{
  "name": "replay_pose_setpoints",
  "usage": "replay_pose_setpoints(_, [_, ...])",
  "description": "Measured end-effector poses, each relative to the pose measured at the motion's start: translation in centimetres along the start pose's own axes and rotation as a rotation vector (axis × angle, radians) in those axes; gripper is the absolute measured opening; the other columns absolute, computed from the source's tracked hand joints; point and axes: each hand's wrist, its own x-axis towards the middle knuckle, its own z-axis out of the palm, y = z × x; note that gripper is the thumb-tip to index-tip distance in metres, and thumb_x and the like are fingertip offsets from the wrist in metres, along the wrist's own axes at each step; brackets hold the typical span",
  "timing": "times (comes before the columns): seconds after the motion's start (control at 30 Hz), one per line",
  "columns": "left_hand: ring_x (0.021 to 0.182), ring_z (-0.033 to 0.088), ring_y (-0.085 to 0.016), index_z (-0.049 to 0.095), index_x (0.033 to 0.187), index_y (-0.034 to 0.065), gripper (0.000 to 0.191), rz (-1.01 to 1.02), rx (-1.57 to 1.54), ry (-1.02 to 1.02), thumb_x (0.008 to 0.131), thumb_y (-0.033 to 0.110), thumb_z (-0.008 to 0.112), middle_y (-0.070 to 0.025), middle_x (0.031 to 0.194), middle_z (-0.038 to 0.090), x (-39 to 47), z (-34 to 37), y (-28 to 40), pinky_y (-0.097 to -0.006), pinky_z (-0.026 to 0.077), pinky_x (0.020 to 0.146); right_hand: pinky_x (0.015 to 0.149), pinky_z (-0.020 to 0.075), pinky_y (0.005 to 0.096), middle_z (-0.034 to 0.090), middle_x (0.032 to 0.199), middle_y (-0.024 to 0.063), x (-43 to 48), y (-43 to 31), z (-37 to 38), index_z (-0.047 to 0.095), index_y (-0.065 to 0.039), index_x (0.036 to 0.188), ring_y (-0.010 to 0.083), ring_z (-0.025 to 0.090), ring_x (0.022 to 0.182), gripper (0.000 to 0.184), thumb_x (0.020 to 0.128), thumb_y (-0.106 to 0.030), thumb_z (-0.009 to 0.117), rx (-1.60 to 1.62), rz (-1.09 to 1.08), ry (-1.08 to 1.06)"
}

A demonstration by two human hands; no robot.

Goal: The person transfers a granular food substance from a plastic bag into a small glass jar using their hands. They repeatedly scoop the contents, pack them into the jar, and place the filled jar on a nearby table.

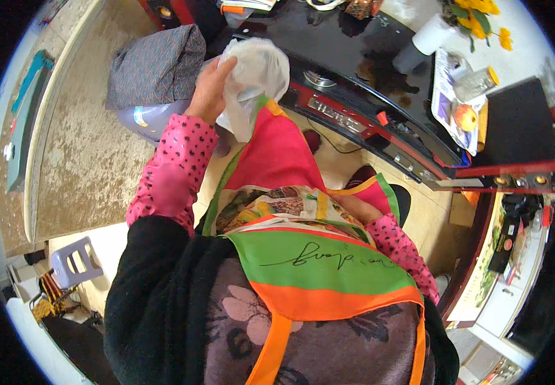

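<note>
My left hand point(211, 91) is raised in front of me, its thumb and fingers closed on a thin white plastic bag point(263, 67). The bag hangs crumpled, with its lower part beside the pink panel of my apron point(277, 154). Low at the apron's right side rests my right hand point(357, 208). Apron fabric covers its fingers, so I cannot tell whether they grip anything. Spotted pink sleeve covers reach down both forearms.
A dark patterned cloth point(157, 70) lies over a grey-blue plastic container point(154, 120) at left, beside a worn board point(84, 144). Ahead stands a glossy black cabinet point(335, 48). On its right a tray point(470, 142) holds an apple point(465, 117) and a glass jar point(474, 84).
</note>
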Motion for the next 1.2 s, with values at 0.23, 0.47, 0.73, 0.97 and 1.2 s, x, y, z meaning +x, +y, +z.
replay_pose_setpoints(0.23, [0.112,0.067,-0.025,0.061,0.131,0.0036,0.035,-0.014,-0.418,-0.201,0.104,0.024,0.060,-0.0098,0.125,0.069,-3.1,10.0,-0.7,-0.0418,0.056,0.093,0.097,0.0511,0.0383,0.069,0.126,0.0179,-0.7,3.3,-1.8,0.058,0.000,0.139,0.0255,0.065,0.113,0.047,0.105,-0.033,0.058,-0.506,-0.238,0.267])
replay_pose_setpoints(0.47, [0.122,0.064,-0.028,0.051,0.142,-0.0016,0.039,-0.268,-0.506,-0.263,0.108,0.017,0.050,-0.0149,0.137,0.063,-8.7,10.7,-13.9,-0.0440,0.051,0.107,0.098,0.0505,0.0412,0.057,0.143,0.0101,-8.6,-4.8,2.6,0.032,-0.006,0.159,0.0229,0.059,0.125,0.076,0.107,-0.058,0.046,0.053,-0.502,0.694])
replay_pose_setpoints(0.73, [0.111,0.067,-0.027,0.055,0.136,-0.0046,0.037,-0.493,-0.291,-0.146,0.104,0.015,0.052,-0.0147,0.125,0.067,-6.2,13.1,-18.2,-0.0425,0.053,0.100,0.089,0.0542,0.0372,0.066,0.120,0.0150,-3.9,-6.6,-5.0,0.028,-0.001,0.158,0.0217,0.067,0.103,0.078,0.097,-0.020,0.071,0.030,-0.438,0.880])
replay_pose_setpoints(0.97, [0.105,0.067,-0.026,0.058,0.133,-0.0021,0.038,-0.587,-0.265,-0.320,0.099,0.015,0.056,-0.0127,0.119,0.068,-0.6,11.5,-22.7,-0.0426,0.056,0.093,0.082,0.0551,0.0314,0.071,0.100,0.0115,0.1,-7.4,-9.0,0.052,0.002,0.139,0.0201,0.069,0.091,0.051,0.090,-0.001,0.067,0.036,-0.403,0.878])
replay_pose_setpoints(1.2, [0.115,0.063,-0.026,0.050,0.140,0.0024,0.042,-0.569,-0.407,-0.209,0.102,0.019,0.056,-0.0114,0.128,0.063,3.4,15.2,-23.3,-0.0439,0.056,0.094,0.080,0.0527,0.0286,0.068,0.098,0.0045,-2.2,-10.5,-14.1,0.061,-0.001,0.130,0.0149,0.065,0.089,0.035,0.096,-0.005,0.064,-0.388,-0.496,1.135])
